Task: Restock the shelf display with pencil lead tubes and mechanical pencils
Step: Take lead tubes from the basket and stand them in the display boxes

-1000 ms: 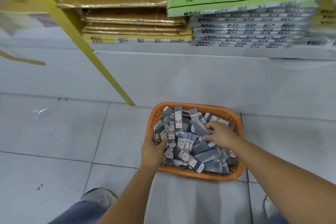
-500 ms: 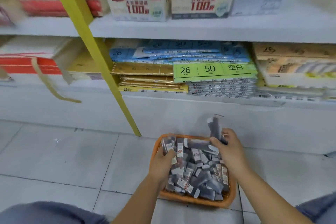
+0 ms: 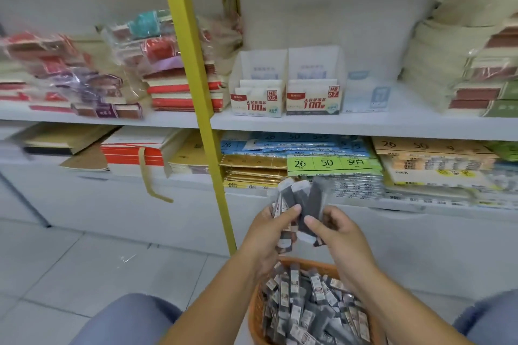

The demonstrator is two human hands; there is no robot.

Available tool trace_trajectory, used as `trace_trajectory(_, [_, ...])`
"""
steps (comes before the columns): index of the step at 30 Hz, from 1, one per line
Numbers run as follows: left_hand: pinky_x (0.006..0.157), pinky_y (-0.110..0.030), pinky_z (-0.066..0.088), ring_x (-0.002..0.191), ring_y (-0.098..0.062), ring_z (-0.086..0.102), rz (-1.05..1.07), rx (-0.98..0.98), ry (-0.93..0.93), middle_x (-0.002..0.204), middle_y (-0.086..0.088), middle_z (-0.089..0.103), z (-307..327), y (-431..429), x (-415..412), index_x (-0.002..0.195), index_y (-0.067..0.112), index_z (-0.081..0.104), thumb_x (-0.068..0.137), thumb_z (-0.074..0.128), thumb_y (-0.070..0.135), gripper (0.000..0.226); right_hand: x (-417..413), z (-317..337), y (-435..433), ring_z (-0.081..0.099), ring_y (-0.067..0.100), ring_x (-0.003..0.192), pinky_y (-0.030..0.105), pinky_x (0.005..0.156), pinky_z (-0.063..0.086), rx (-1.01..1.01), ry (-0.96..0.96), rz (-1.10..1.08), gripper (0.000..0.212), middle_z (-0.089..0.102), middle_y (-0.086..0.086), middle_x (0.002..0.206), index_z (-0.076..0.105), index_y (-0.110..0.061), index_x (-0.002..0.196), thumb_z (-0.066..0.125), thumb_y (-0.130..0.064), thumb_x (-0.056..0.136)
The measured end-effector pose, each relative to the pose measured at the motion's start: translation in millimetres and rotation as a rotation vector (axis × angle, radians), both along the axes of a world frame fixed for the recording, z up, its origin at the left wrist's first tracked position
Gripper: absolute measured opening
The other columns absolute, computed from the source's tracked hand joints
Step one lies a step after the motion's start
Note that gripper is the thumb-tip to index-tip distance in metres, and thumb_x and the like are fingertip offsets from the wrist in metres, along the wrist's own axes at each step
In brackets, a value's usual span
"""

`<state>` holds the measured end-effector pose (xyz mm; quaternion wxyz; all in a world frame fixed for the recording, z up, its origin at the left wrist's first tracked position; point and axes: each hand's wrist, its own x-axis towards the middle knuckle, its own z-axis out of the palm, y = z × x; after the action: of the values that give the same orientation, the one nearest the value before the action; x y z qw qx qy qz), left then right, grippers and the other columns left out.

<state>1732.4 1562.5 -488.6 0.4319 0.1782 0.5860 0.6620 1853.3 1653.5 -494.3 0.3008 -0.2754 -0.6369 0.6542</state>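
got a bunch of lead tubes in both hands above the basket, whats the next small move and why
Probably raise the lead tubes toward the HB 0.5 and HB 0.7 display boxes. The left hand and right hand both grip them clear of the orange basket, and the boxes stand on the shelf above. The tubes' grade is unreadable.

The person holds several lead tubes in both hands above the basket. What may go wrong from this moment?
1. The lead tubes are fanned out between the left hand and the right hand; one may slip and fall outside the orange basket.
2. The HB 0.5 display box and the HB 0.7 display box look nearly alike, so tubes may go into the wrong one; their labels are blurred here.
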Motion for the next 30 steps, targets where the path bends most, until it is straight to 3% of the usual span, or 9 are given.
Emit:
trace_trajectory(2, [0.049,-0.022,0.049,0.064,-0.017,0.070,-0.005,0.054,0.024,0.086,-0.001,0.077,20.7,-3.6,-0.7,0.106,0.025,0.065,0.092,0.072,0.030,0.017,-2.0,20.0,-1.1,0.070,0.007,0.079,0.024,0.063,0.054,0.037,0.025,0.018,0.029,0.071,-0.014,0.087,0.062,-0.043,0.100,0.074,-0.021,0.085])
trace_trajectory(6, [0.052,-0.024,0.055,0.072,-0.016,0.076,-0.003,0.139,0.094,0.094,-0.004,0.079,59.1,-7.8,-11.3,0.115,0.024,0.066,0.091,0.072,0.025,0.024,-13.7,56.9,2.2,0.072,0.018,0.081,0.037,0.063,0.059,0.134,0.057,0.073,0.034,0.069,-0.011,0.086,0.062,-0.048,0.094,0.077,-0.019,0.082])
trace_trajectory(11, [0.069,-0.035,0.060,0.094,-0.023,0.076,0.039,0.178,0.171,0.106,-0.004,0.078,92.7,4.9,-35.5,0.120,0.026,0.066,0.089,0.074,0.032,0.032,-35.0,93.7,23.3,0.070,0.015,0.072,0.020,0.057,0.052,0.190,0.080,0.153,0.033,0.067,0.006,0.075,0.066,-0.035,0.111,0.074,-0.017,0.084])
trace_trajectory(14, [0.077,-0.039,0.061,0.095,-0.020,0.075,0.077,0.205,0.207,0.105,-0.002,0.078,93.6,19.4,-49.8,0.117,0.028,0.067,0.093,0.068,0.031,0.024,-47.5,107.1,32.6,0.073,0.016,0.079,0.023,0.056,0.055,0.190,0.074,0.246,0.037,0.075,0.009,0.085,0.061,-0.035,0.118,0.068,-0.013,0.089])
trace_trajectory(16, [0.075,-0.040,0.061,0.093,-0.019,0.075,0.120,0.215,0.202,0.102,0.001,0.078,83.1,26.4,-56.7,0.111,0.034,0.069,0.094,0.066,0.034,0.017,-54.6,105.5,38.0,0.074,0.020,0.084,0.031,0.057,0.059,0.185,0.073,0.273,0.045,0.076,0.007,0.090,0.055,-0.040,0.119,0.067,-0.009,0.090])
trace_trajectory(19, [0.070,-0.041,0.059,0.090,-0.024,0.075,0.190,0.261,0.148,0.098,-0.002,0.078,74.1,34.4,-69.0,0.114,0.031,0.068,0.096,0.065,0.031,0.018,-62.2,97.1,43.1,0.074,0.031,0.074,0.037,0.052,0.059,0.172,0.084,0.240,0.053,0.073,0.003,0.099,0.051,-0.044,0.118,0.069,-0.005,0.087])
trace_trajectory(23, [0.092,-0.049,0.056,0.099,-0.028,0.072,0.268,0.290,0.180,0.109,-0.011,0.075,74.2,33.6,-84.9,0.123,0.022,0.064,0.098,0.062,0.026,0.026,-69.9,92.5,47.9,0.071,0.025,0.063,0.028,0.047,0.051,0.313,0.104,0.193,0.046,0.066,-0.013,0.100,0.055,-0.050,0.109,0.068,-0.011,0.089])
trace_trajectory(26, [0.081,-0.044,0.059,0.089,-0.022,0.073,0.282,0.332,0.164,0.104,-0.010,0.076,71.8,27.3,-91.7,0.123,0.023,0.062,0.098,0.062,0.026,0.026,-71.6,94.0,50.1,0.067,0.007,0.068,0.017,0.054,0.050,0.418,0.017,0.170,0.033,0.068,-0.021,0.089,0.062,-0.053,0.096,0.065,-0.021,0.092])
trace_trajectory(30, [0.061,-0.028,0.057,0.082,-0.013,0.075,0.323,0.355,0.173,0.106,-0.001,0.077,72.9,22.3,-97.9,0.124,0.029,0.062,0.097,0.063,0.026,0.027,-65.2,94.6,53.9,0.068,0.002,0.085,0.016,0.066,0.051,0.288,-0.012,0.339,0.049,0.068,-0.024,0.101,0.063,-0.048,0.113,0.075,-0.011,0.083])
